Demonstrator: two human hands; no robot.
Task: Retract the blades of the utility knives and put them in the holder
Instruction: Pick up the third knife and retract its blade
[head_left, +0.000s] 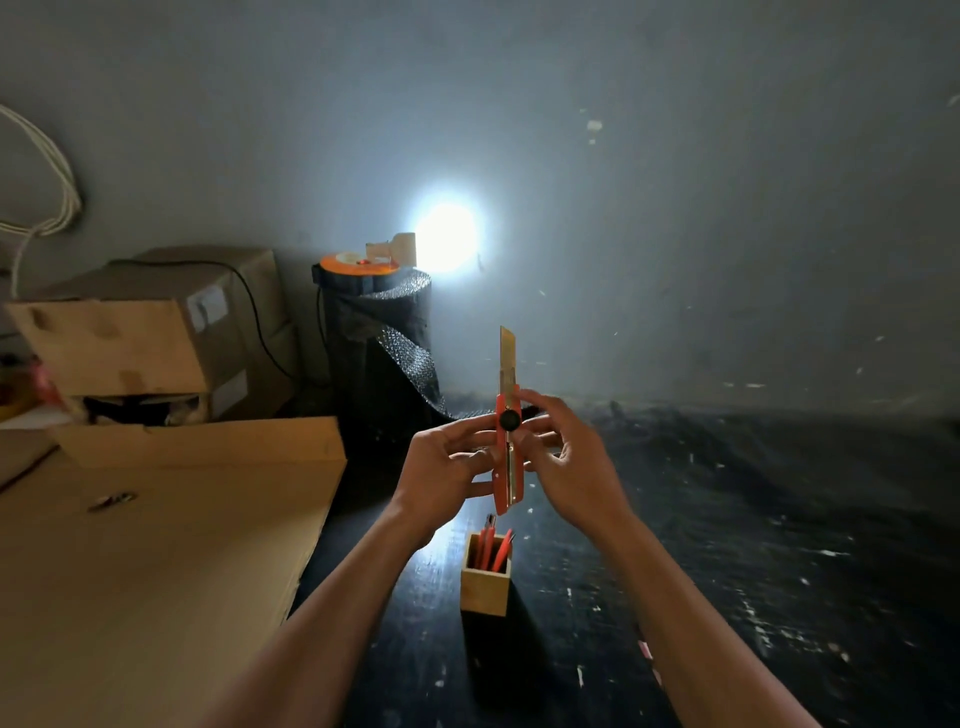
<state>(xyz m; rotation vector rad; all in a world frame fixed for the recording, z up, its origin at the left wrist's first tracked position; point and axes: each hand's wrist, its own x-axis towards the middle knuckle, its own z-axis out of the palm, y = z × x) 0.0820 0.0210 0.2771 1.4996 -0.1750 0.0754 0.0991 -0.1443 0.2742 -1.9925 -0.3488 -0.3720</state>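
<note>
Hands meet above the dark worktop (727, 519): left hand (447, 467) and right hand (571, 457) both clamp an orange utility knife (506, 467) upright, blade (507, 358) extended; below, a wooden holder (485, 584) contains more orange knives (493, 548); no readable writing

Orange utility knife (507, 452) upright, blade (507, 358) extended upward, above wooden holder (485, 584) containing other orange knives (493, 548)
</note>
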